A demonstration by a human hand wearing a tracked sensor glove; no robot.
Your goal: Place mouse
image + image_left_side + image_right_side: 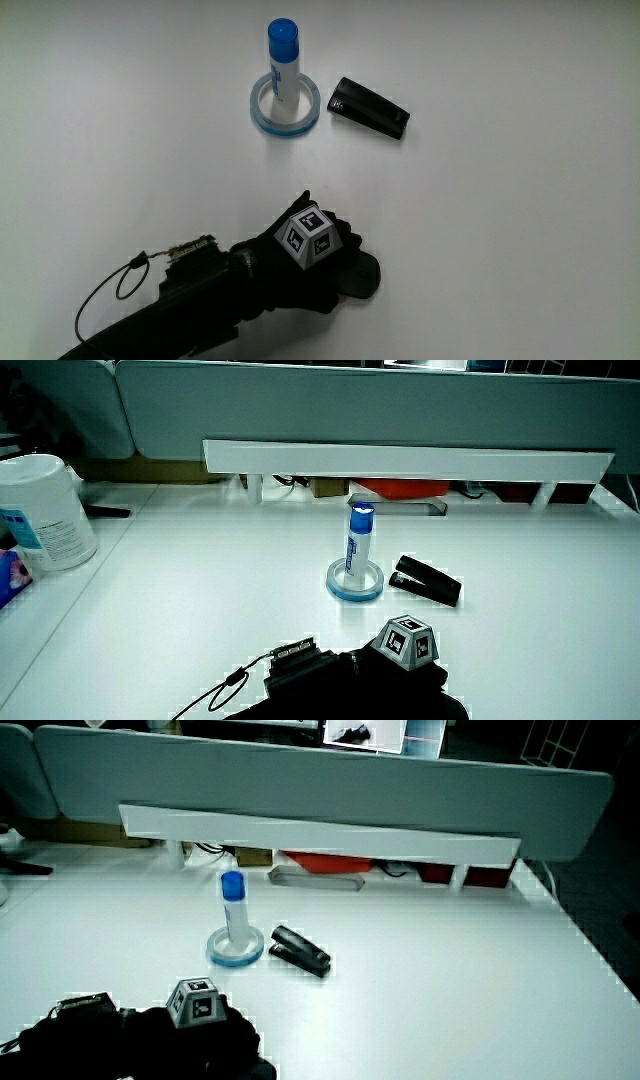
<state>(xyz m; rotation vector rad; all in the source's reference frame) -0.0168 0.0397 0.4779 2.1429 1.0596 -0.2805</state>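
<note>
A black mouse [364,277] lies on the white table [500,250], close to the person. The gloved hand [325,282] rests over it with fingers curled around its body; only the mouse's rounded end shows past the fingers. The patterned cube [312,238] sits on the back of the hand. In both side views the hand [385,685] [205,1040] is low at the table's near edge and hides the mouse.
A blue-capped white tube [283,60] stands upright inside a clear blue ring [285,104], farther from the person than the hand. A black stapler-like bar [369,107] lies beside the ring. A white canister [40,510] stands at the table's edge. A thin wire loop [120,285] trails from the forearm.
</note>
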